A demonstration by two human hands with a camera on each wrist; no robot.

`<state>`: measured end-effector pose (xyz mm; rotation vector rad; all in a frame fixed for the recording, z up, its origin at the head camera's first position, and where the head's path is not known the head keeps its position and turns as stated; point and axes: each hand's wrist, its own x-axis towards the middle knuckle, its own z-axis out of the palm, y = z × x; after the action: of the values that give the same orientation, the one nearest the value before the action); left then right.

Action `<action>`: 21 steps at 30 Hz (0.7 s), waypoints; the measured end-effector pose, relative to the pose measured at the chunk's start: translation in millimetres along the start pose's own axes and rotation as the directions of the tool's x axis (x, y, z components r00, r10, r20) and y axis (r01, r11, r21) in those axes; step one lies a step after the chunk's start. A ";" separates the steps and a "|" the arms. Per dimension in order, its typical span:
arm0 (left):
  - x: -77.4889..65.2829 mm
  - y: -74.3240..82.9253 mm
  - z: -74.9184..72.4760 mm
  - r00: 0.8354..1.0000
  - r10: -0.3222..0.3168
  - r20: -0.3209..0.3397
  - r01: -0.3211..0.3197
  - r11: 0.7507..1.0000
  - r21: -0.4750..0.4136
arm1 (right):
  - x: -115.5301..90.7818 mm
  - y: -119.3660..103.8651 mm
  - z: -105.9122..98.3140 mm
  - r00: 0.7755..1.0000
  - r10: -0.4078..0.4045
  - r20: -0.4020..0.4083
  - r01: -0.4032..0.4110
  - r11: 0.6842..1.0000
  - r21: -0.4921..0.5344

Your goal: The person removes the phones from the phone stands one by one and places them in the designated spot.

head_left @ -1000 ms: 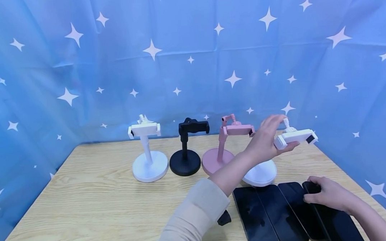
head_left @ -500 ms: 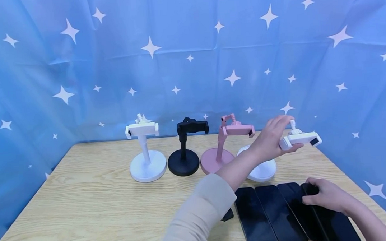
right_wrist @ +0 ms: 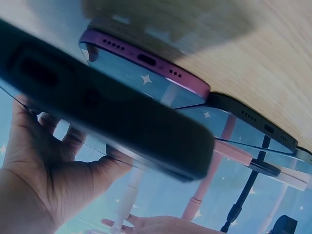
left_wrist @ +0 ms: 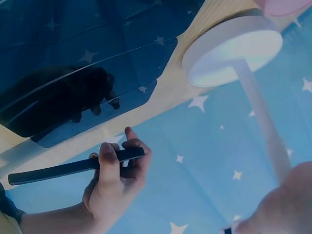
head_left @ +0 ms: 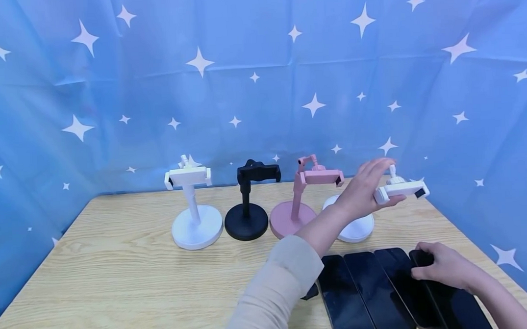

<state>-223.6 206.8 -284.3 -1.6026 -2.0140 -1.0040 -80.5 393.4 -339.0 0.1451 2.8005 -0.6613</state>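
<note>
My left hand [head_left: 364,192] reaches across to the right and grips the white phone stand by its phone clamp [head_left: 403,191]. The round white base [head_left: 359,229] shows behind my forearm, and its post [left_wrist: 261,107] appears in the left wrist view. My right hand [head_left: 444,264] holds a dark smartphone [head_left: 457,301] near its far end, thumb on one side and fingers on the other. In the left wrist view this phone [left_wrist: 53,173] is tilted up. Beside it lie three black-screened smartphones [head_left: 379,292] in a row, one with a purple frame [right_wrist: 146,61].
Left of the gripped stand are a pink phone stand [head_left: 292,219], a black one [head_left: 247,221] and another white one [head_left: 197,228]. A small black object [head_left: 312,292] is partly hidden by my sleeve. A blue star-patterned curtain [head_left: 225,97] backs the wooden table [head_left: 119,288].
The gripped white stand's base has slid slightly back, away from the phones. My right hand keeps its hold on the phone. The head view has shifted a little.
</note>
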 end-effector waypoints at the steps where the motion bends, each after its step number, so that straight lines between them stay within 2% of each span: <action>1: -0.1 -0.8 0.2 1.000 -0.024 0.000 0.024 1.000 -0.002 | 0.7 0.1 0.3 1.000 0.006 0.002 -0.006 1.000 -0.006; 4: -0.3 -2.8 0.9 0.992 -0.128 -0.001 0.128 0.991 -0.031 | 2.4 0.4 1.0 1.000 0.009 0.001 -0.009 1.000 -0.023; 6: -0.2 -4.1 1.4 0.980 -0.201 -0.003 0.200 0.978 -0.051 | 3.4 0.0 1.0 1.000 -0.002 0.002 0.002 1.000 -0.026; 9: 1.3 -5.0 2.3 0.961 -0.277 -0.002 0.276 0.957 -0.088 | 5.3 -0.5 0.0 1.000 -0.027 0.013 0.028 1.000 -0.009; 16: 9.2 -7.3 4.8 0.932 -0.361 0.023 0.361 0.922 -0.140 | 13.7 8.9 -4.5 0.992 -0.130 0.003 0.130 0.992 -0.007; 21: 13.4 -6.1 7.2 0.897 -0.440 0.052 0.443 0.889 -0.115 | 22.6 21.7 -6.3 0.970 -0.242 -0.007 0.242 0.970 -0.004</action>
<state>-232.2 220.6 -281.9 -1.2342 -2.4405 -1.2945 -100.2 416.4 -349.0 -0.1993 2.8518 -0.7107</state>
